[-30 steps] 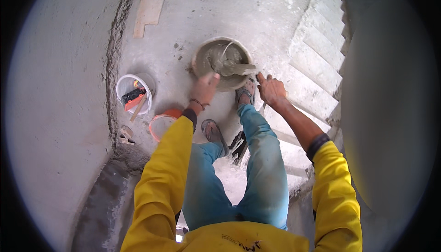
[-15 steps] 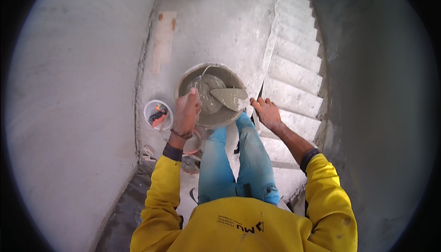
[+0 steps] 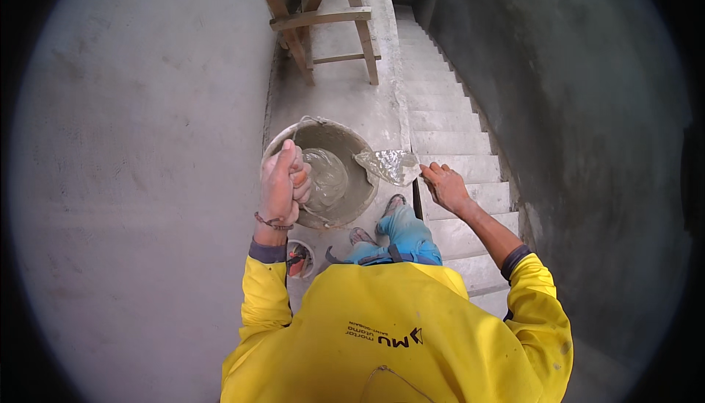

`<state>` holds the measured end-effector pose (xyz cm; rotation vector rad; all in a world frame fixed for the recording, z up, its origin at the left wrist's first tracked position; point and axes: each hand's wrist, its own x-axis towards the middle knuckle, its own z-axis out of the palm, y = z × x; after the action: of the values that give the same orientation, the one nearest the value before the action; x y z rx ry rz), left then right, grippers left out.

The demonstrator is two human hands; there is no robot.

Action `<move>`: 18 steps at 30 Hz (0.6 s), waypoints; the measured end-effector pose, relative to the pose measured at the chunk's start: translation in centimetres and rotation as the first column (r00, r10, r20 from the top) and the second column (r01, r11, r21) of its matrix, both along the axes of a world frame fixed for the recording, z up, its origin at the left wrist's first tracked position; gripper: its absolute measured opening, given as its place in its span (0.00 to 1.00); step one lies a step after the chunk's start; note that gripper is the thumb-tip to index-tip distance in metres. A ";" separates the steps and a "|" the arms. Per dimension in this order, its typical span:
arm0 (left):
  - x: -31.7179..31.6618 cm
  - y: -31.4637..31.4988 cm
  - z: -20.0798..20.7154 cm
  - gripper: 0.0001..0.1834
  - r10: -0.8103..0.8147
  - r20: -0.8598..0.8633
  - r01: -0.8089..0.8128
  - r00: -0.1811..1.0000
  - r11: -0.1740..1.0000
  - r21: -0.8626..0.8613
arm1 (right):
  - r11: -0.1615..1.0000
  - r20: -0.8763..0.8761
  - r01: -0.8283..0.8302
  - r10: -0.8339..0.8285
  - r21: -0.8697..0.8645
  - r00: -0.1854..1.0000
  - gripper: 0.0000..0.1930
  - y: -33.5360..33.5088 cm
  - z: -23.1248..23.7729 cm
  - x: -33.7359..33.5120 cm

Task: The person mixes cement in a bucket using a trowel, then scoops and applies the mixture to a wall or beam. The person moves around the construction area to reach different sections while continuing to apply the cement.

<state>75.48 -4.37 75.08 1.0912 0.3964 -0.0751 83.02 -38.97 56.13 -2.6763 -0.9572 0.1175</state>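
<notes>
A large round bucket (image 3: 354, 155), its inner wall smeared with grey, hangs in front of me with wet mortar (image 3: 324, 181) in it. My left hand (image 3: 282, 183) is closed in a fist, thumb up, round the bucket's thin wire handle at the left side. On the right, my right hand (image 3: 445, 189) grips a trowel (image 3: 393, 166); its grip is mostly hidden by the fingers. Wet mortar coats the blade, whose tip reaches over the bucket's right rim.
A wooden trestle (image 3: 323, 20) stands ahead on the landing. Concrete stairs (image 3: 449, 142) run along the right, below the landing's edge, beside a dark grey wall (image 3: 573, 124). A pale wall (image 3: 147, 146) closes the left. A small white pail (image 3: 299, 260) with tools is near my feet.
My view has tilted up, bringing the trestle into sight. The trowel has moved right, from over the mortar to the bucket's right rim. My left hand still holds the handle.
</notes>
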 end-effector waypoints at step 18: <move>11.7 -4.4 -1.4 0.22 0.011 -0.085 0.001 0.996 0.991 0.137 | 0.934 -0.896 0.307 0.032 0.184 0.443 0.18 1.9 11.1 11.5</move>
<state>87.17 -8.78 73.72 1.2248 0.4869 -0.0917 94.54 -37.12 67.20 -1.8732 -0.3220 1.1193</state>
